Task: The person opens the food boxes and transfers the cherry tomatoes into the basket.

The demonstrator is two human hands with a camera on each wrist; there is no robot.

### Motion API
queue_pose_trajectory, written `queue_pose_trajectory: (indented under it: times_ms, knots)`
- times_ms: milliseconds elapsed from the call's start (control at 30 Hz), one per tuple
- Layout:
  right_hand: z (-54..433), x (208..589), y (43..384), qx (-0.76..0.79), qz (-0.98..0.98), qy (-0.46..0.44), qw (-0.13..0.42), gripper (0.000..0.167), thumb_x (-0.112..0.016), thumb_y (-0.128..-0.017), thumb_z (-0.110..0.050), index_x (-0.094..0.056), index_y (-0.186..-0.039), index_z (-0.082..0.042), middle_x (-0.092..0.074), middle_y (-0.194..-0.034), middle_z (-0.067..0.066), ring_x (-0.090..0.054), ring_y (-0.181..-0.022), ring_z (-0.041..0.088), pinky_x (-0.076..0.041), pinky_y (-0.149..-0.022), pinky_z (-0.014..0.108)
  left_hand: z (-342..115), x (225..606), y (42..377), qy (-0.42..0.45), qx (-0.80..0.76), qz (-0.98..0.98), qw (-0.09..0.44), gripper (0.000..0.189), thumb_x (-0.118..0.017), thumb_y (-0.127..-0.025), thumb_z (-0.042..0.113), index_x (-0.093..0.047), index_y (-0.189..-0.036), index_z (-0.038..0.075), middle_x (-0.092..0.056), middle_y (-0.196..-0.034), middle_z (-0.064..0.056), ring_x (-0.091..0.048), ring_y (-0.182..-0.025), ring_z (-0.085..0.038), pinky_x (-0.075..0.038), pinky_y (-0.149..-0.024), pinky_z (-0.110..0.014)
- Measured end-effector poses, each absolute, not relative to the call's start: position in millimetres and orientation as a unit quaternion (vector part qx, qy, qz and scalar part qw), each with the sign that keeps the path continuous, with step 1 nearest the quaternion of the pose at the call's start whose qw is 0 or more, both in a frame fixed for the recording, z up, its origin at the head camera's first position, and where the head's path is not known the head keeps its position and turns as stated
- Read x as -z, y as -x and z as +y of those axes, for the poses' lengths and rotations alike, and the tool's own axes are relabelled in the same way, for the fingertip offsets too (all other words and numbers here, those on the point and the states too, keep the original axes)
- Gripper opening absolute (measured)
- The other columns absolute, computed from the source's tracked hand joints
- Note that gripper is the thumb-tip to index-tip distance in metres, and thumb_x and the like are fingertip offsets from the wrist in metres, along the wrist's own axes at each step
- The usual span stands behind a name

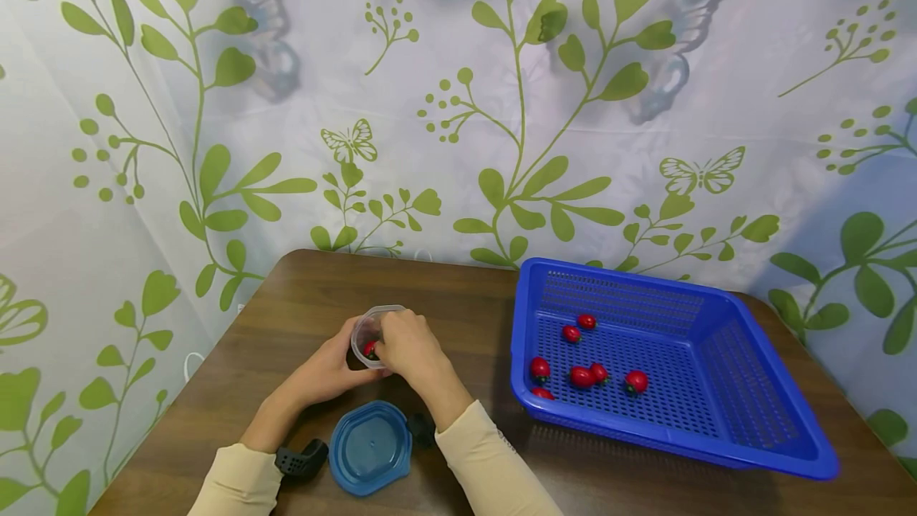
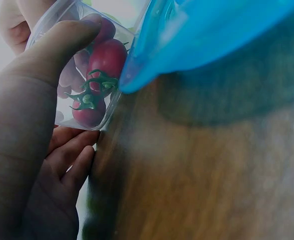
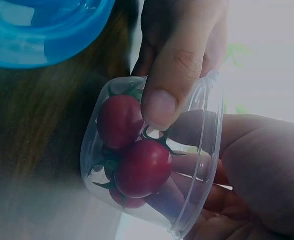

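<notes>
My left hand (image 1: 331, 371) grips a clear plastic container (image 1: 364, 323), its thumb (image 3: 162, 107) pressed on the outside of the wall. My right hand (image 1: 411, 345) reaches in through the open mouth. Inside, its curled fingers (image 3: 169, 197) hold a cherry tomato (image 3: 144, 167), partly hidden by the wall and other fruit. Another cherry tomato (image 3: 119, 121) with a green stem lies beside it, and more red shows underneath. Through the wall in the left wrist view, tomatoes (image 2: 107, 57) sit near the right fingertips. The container is tilted in both hands above the wooden table (image 1: 458, 293).
A blue lid (image 1: 371, 446) lies between my forearms, close below the container. To the right stands a large blue basket (image 1: 759, 460) with several cherry tomatoes (image 1: 582, 377) toward its left side. A leaf-patterned curtain (image 1: 401, 102) hangs behind the table.
</notes>
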State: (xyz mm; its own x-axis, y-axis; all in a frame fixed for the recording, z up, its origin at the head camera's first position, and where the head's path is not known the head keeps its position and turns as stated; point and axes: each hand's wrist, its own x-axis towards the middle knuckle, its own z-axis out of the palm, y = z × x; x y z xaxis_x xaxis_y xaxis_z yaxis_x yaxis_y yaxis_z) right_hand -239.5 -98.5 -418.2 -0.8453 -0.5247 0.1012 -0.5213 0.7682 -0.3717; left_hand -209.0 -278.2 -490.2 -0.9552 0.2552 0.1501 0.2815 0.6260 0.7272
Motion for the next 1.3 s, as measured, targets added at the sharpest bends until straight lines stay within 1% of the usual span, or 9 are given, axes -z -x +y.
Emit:
queue_pose_trajectory:
  times_ms: [300, 367, 533, 733, 833, 967, 1100, 1167, 1300]
  knots:
    - [-97.5, 416.1, 240.8, 0.186, 0.943, 0.277, -0.007, 0.01, -0.078, -0.09, -0.017, -0.075, -0.092, -0.007, -0.072, -0.084, 0.006, -0.07, -0.073, 0.025, -0.053, -0.057, 0.029, -277.3, 488.4, 210.6, 0.153, 0.404, -0.902, 0.019, 0.088, -0.083, -0.087, 0.042, -0.034, -0.151, 0.008, -0.06, -0.137, -0.011, -0.063, -0.118, -0.023, -0.053, -0.1, -0.044]
    - [-97.0, 416.0, 241.7, 0.186, 0.942, 0.279, -0.008, 0.009, -0.079, -0.09, -0.016, -0.075, -0.091, -0.008, -0.071, -0.084, 0.006, -0.069, -0.073, 0.024, -0.052, -0.057, 0.029, -277.2, 488.1, 210.8, 0.154, 0.403, -0.902, 0.021, 0.088, -0.083, -0.087, 0.042, -0.034, -0.151, 0.008, -0.061, -0.137, -0.011, -0.063, -0.118, -0.023, -0.053, -0.1, -0.045]
    - [-98.0, 416.3, 242.7, 0.188, 0.943, 0.273, 0.008, 0.006, -0.077, -0.091, -0.013, -0.076, -0.091, -0.007, -0.07, -0.084, 0.005, -0.065, -0.07, 0.02, -0.05, -0.055, 0.028, -277.2, 488.7, 211.2, 0.156, 0.402, -0.902, 0.024, 0.088, -0.083, -0.087, 0.042, -0.034, -0.151, 0.008, -0.061, -0.137, -0.012, -0.063, -0.119, -0.024, -0.053, -0.1, -0.045]
    - [-98.8, 416.8, 242.0, 0.2, 0.944, 0.259, 0.03, 0.007, -0.077, -0.091, -0.014, -0.074, -0.088, -0.009, -0.07, -0.087, 0.006, -0.068, -0.074, 0.025, -0.054, -0.058, 0.032, -277.3, 488.8, 211.3, 0.159, 0.402, -0.901, 0.024, 0.088, -0.084, -0.086, 0.042, -0.034, -0.151, 0.009, -0.06, -0.138, -0.012, -0.063, -0.119, -0.024, -0.054, -0.099, -0.042]
    - [-97.8, 417.9, 242.7, 0.196, 0.942, 0.272, 0.024, 0.009, -0.079, -0.091, -0.017, -0.076, -0.095, -0.01, -0.072, -0.09, 0.004, -0.07, -0.078, 0.026, -0.057, -0.065, 0.034, -277.9, 488.4, 211.3, 0.16, 0.404, -0.9, 0.022, 0.088, -0.083, -0.087, 0.042, -0.034, -0.152, 0.009, -0.06, -0.139, -0.012, -0.063, -0.119, -0.024, -0.054, -0.099, -0.041]
    - [-96.6, 419.7, 244.7, 0.186, 0.936, 0.298, 0.026, 0.021, -0.081, -0.091, -0.025, -0.076, -0.107, -0.012, -0.074, -0.092, 0.0, -0.07, -0.083, 0.023, -0.059, -0.075, 0.034, -278.4, 487.8, 210.6, 0.16, 0.405, -0.9, 0.017, 0.089, -0.082, -0.088, 0.042, -0.032, -0.153, 0.008, -0.059, -0.14, -0.013, -0.063, -0.121, -0.026, -0.053, -0.1, -0.044]
    - [-96.0, 421.5, 247.0, 0.18, 0.931, 0.314, 0.033, 0.024, -0.08, -0.092, -0.028, -0.075, -0.109, -0.013, -0.075, -0.092, -0.002, -0.069, -0.086, 0.019, -0.058, -0.082, 0.036, -277.9, 486.7, 209.1, 0.157, 0.406, -0.9, 0.014, 0.091, -0.082, -0.088, 0.043, -0.031, -0.153, 0.007, -0.058, -0.141, -0.013, -0.062, -0.124, -0.027, -0.052, -0.103, -0.049]
    - [-95.6, 422.2, 247.6, 0.181, 0.929, 0.32, 0.038, 0.026, -0.079, -0.093, -0.029, -0.074, -0.113, -0.014, -0.075, -0.096, -0.003, -0.069, -0.091, 0.019, -0.057, -0.086, 0.037, -277.6, 486.3, 208.3, 0.153, 0.407, -0.9, 0.012, 0.092, -0.083, -0.087, 0.044, -0.03, -0.154, 0.009, -0.058, -0.141, -0.012, -0.062, -0.124, -0.026, -0.052, -0.103, -0.049]
    - [-95.1, 423.7, 248.9, 0.189, 0.924, 0.329, 0.05, 0.028, -0.078, -0.094, -0.03, -0.073, -0.117, -0.014, -0.074, -0.098, -0.003, -0.067, -0.09, 0.016, -0.056, -0.085, 0.036, -276.9, 486.2, 207.3, 0.15, 0.41, -0.9, 0.01, 0.093, -0.083, -0.087, 0.045, -0.03, -0.154, 0.01, -0.058, -0.142, -0.011, -0.062, -0.125, -0.026, -0.051, -0.104, -0.049]
